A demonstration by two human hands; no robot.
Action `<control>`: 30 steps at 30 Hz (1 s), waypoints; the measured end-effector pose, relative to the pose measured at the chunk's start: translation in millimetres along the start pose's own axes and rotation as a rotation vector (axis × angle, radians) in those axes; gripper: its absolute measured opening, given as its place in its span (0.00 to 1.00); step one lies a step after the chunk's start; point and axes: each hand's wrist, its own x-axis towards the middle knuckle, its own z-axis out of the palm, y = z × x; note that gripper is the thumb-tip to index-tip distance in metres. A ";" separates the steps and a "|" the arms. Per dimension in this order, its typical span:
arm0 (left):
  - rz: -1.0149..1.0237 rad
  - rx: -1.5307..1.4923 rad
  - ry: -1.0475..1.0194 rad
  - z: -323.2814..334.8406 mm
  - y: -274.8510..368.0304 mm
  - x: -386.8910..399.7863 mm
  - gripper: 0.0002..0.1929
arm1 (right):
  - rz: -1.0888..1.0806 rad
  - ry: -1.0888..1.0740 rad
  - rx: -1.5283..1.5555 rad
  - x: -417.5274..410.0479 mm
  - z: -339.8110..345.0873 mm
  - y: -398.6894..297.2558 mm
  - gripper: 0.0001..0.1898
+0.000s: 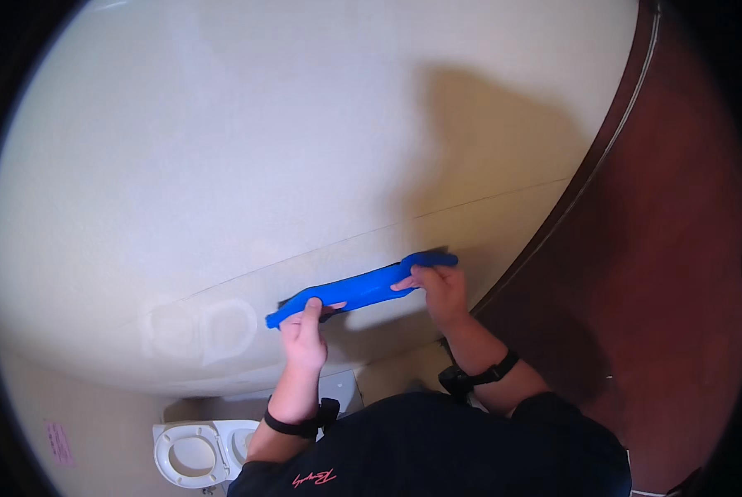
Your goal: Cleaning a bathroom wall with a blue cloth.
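A long strip of blue cloth [358, 289], apparently folded, stretches between my hands in front of a pale, glossy wall [271, 155]. My left hand [306, 335] grips it near its left end, thumb on top. Near the right end, my right hand [443, 295] pinches the cloth, and a short flap extends past the fingers. A dark edge shows along parts of the strip. I cannot tell whether the cloth touches the wall.
At the lower left stands a white toilet [191, 456] with its lid raised, faintly reflected in the wall. A pink label [58, 442] with writing is on the left-hand wall. A dark red surface [663, 248] fills the right side, bordered by a thin pale line.
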 end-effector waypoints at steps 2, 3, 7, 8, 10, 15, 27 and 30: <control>0.022 0.041 -0.051 17.3 1.1 -0.7 0.22 | 0.006 0.012 0.052 5.6 -12.6 -12.6 0.12; 0.042 0.001 -0.072 23.1 15.3 5.3 0.23 | -0.036 0.022 0.075 14.9 -10.6 -33.9 0.12; 0.083 -0.213 -0.202 83.5 94.5 44.7 0.24 | -0.238 0.080 0.127 58.4 -20.4 -140.3 0.13; 0.125 -0.242 -0.270 99.1 111.3 50.2 0.24 | -0.322 0.113 0.090 62.6 -23.8 -163.8 0.13; 0.111 -0.228 -0.237 115.2 112.7 53.2 0.22 | -0.278 0.114 0.118 67.0 -39.9 -160.1 0.13; -0.075 -0.033 -0.129 106.0 28.4 16.5 0.19 | -0.186 0.225 0.109 35.4 -84.1 -46.7 0.11; 0.130 -0.197 -0.067 66.1 133.4 52.3 0.24 | -0.309 -0.032 0.142 58.5 1.1 -147.9 0.07; 0.065 -0.106 -0.063 50.9 103.7 43.5 0.22 | -0.255 0.040 -0.023 52.7 -9.3 -108.4 0.09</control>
